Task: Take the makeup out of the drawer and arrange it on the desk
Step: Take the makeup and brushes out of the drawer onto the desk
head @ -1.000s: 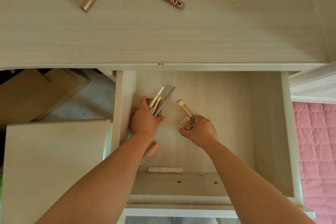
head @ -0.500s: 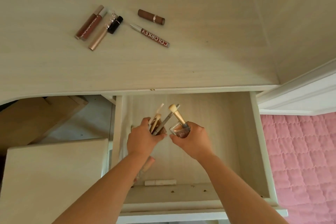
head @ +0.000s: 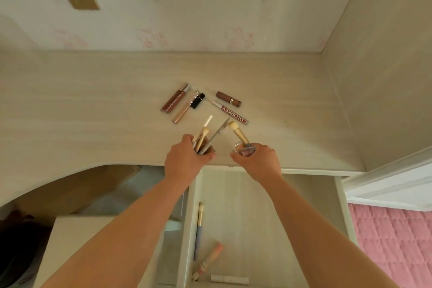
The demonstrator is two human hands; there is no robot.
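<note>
Pale wood-grain table [head: 93,105] reached with slim brushes and pencils [head: 205,134] bunched in the left hand [head: 184,161], gold-handled brush [head: 238,134] clamped in the right hand [head: 258,162], presumably for setting down beside the laid-out lip tubes [head: 180,103].

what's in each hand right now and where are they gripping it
The left hand grips a bunch of slim brushes and pencils by their lower ends. The right hand grips a small clear case and a brush by its handle.
</note>
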